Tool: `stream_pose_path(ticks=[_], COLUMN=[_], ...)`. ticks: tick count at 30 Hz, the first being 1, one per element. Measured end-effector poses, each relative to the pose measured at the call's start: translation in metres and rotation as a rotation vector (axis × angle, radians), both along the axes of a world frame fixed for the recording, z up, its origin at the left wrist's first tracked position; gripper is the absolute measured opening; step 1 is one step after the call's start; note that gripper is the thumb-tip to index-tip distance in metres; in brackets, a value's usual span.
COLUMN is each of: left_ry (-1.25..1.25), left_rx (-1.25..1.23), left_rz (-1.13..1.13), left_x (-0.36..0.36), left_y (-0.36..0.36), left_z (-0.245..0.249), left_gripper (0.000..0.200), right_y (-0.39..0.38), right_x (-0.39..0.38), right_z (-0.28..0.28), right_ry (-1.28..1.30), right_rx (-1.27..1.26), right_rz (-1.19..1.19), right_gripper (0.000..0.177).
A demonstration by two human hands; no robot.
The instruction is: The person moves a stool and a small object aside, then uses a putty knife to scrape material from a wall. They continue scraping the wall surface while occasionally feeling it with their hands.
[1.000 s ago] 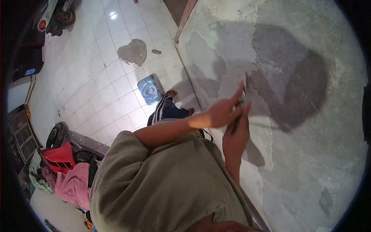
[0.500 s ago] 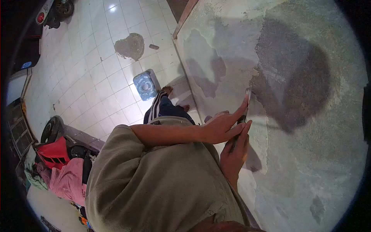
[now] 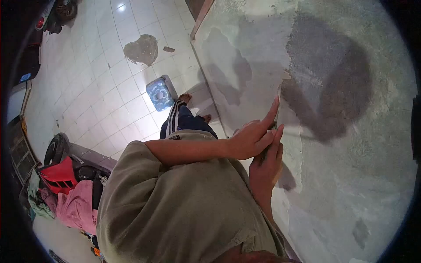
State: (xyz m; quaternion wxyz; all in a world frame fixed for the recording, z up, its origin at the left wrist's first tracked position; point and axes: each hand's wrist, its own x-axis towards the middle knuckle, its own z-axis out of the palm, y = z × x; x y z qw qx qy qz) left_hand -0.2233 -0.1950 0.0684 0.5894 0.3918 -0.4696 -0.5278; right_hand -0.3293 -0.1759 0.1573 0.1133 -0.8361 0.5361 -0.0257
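Observation:
A scraper (image 3: pixel 279 93) with a thin, narrow blade and a dark handle is held in both hands against the grey wall (image 3: pixel 351 175). My right hand (image 3: pixel 266 172) is wrapped round the handle from below. Above it, my left hand (image 3: pixel 250 141) grips the tool too, its index finger stretched along the blade. The blade tip lies by the ragged edge between a smooth pale coat and a rough dark patch (image 3: pixel 313 48). A small cream-coloured spot (image 3: pixel 286 75) shows just beyond the tip. My palms hide most of the handle.
On the white tiled floor (image 3: pixel 101 79) stands a blue patterned stool-like block (image 3: pixel 160 94) near my feet (image 3: pixel 185 98). A grey patch (image 3: pixel 142 49) and a small brown block (image 3: pixel 169 49) lie farther off. At left are a tyre (image 3: pixel 55 149), a red object (image 3: pixel 58 174) and pink cloth (image 3: pixel 79 206).
Both hands and the scraper have slid a little up the picture along the ragged edge. The cream spot beyond the tip shows more plainly. The whole view has shifted slightly.

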Motion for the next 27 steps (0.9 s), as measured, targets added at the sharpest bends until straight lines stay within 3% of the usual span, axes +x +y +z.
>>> stream_pose_path(ticks=[2, 6, 12, 17, 21, 27], left_ry=[0.147, 0.144, 0.244, 0.201, 0.177, 0.202], left_rx=[0.045, 0.074, 0.072, 0.188, 0.091, 0.297], left_rz=[-0.023, -0.017, -0.057, -0.274, -0.201, -0.153], left_x=[0.002, 0.013, 0.014, 0.030, 0.015, 0.028], left_y=[-0.003, -0.006, -0.001, 0.005, -0.001, -0.013], left_z=[-0.001, -0.007, -0.002, 0.016, 0.005, -0.022], left_gripper=[0.079, 0.077, 0.075, 0.074, 0.074, 0.073], right_y=[-0.004, -0.007, -0.003, 0.003, -0.002, -0.023], right_x=[0.007, 0.017, 0.028, 0.026, 0.022, 0.027], right_z=[-0.003, -0.016, 0.016, 0.023, 0.021, -0.013], right_ry=[0.026, 0.020, 0.084, 0.020, 0.026, 0.032], right_rx=[0.026, -0.014, 0.037, -0.009, -0.018, 0.048], right_rz=[-0.027, -0.004, -0.035, 0.004, 0.003, 0.075], right_gripper=[0.067, 0.067, 0.066, 0.067, 0.067, 0.067])
